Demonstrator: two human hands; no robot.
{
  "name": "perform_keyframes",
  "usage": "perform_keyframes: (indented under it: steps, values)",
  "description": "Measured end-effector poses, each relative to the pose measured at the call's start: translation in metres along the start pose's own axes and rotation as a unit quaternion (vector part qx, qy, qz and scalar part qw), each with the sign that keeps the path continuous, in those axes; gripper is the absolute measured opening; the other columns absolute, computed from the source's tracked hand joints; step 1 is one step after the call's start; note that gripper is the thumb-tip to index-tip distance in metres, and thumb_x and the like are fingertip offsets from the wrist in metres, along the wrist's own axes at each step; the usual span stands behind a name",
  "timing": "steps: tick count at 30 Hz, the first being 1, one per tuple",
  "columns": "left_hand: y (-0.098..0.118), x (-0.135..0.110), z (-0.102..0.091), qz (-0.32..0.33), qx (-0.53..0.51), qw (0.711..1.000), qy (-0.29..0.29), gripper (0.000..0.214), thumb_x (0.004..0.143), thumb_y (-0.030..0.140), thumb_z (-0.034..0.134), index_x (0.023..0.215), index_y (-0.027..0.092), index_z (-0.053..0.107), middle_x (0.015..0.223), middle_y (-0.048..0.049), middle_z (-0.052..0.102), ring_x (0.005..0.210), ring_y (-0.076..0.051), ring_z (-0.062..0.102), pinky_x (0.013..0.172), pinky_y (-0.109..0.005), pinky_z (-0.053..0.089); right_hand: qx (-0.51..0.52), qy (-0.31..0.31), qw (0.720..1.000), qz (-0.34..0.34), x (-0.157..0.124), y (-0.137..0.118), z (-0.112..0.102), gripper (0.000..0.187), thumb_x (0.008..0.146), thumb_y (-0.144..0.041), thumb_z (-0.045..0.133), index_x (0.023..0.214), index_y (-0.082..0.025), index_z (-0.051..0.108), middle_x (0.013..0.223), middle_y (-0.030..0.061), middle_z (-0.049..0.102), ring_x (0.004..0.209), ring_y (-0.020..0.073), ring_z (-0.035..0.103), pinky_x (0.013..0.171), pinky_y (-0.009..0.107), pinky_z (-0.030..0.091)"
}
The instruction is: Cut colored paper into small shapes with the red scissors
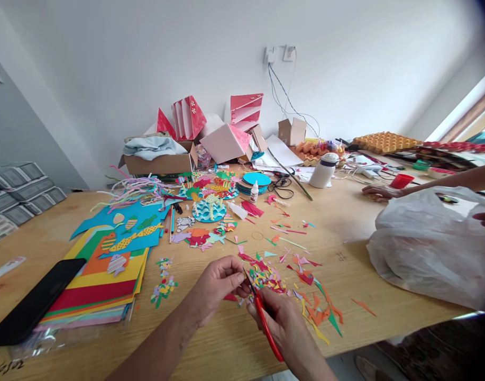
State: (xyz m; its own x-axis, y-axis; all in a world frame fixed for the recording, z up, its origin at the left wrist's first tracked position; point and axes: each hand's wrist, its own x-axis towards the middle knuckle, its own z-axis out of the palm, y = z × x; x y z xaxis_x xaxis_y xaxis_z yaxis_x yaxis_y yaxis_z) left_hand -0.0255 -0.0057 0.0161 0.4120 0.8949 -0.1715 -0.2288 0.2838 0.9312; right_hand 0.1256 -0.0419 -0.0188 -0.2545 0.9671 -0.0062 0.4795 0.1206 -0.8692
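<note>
My right hand [280, 320] grips red-handled scissors [266, 329], their blades pointing up and left. At the blade tips, my left hand [222, 278] is closed in a pinch; whatever lies between its fingers is too small to name. Just beyond and beneath both hands spreads a pile of tiny coloured paper snippets [268, 278]. Larger paper offcuts [316, 312] in orange, green and yellow are scattered to the right. Small flower-like paper pieces [164, 291] lie to the left of my left hand.
A phone [36, 304] rests across stacked coloured paper [95, 293] with fish cutouts at left. Glue bottles [255, 191], blue paper discs [256, 180] and a box [158, 159] stand farther back. At right, another person's hand [379, 191] touches the table behind a plastic bag [420, 248].
</note>
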Motion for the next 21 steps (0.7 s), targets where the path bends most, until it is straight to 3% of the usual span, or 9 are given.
perform_keyframes:
  steps: [10,21]
  values:
    - [0.0002,0.0004,-0.0035,-0.005,0.019,1.000,-0.014,0.018,0.069,0.029,0.062,0.071,0.013,0.055,0.066,-0.0012,0.060,0.061,-0.010,0.055,0.060,-0.023,0.044,-0.046,0.015,0.999,-0.013,-0.0010,-0.0005,-0.0018,0.026,0.075,-0.033,0.047,0.056,-0.018,0.036,0.053,-0.0061,0.027,0.049,0.0078,0.026,0.044,0.019,0.020]
    - [0.0027,-0.0009,-0.0045,-0.008,0.022,1.000,0.007,0.019,0.066,0.031,0.063,0.071,0.015,0.054,0.064,-0.0005,0.060,0.059,-0.011,0.056,0.057,-0.023,0.044,-0.078,0.012,0.997,-0.006,-0.0014,-0.0027,-0.0030,0.028,0.074,-0.036,0.044,0.055,-0.019,0.033,0.052,-0.0061,0.027,0.047,0.0078,0.026,0.043,0.019,0.021]
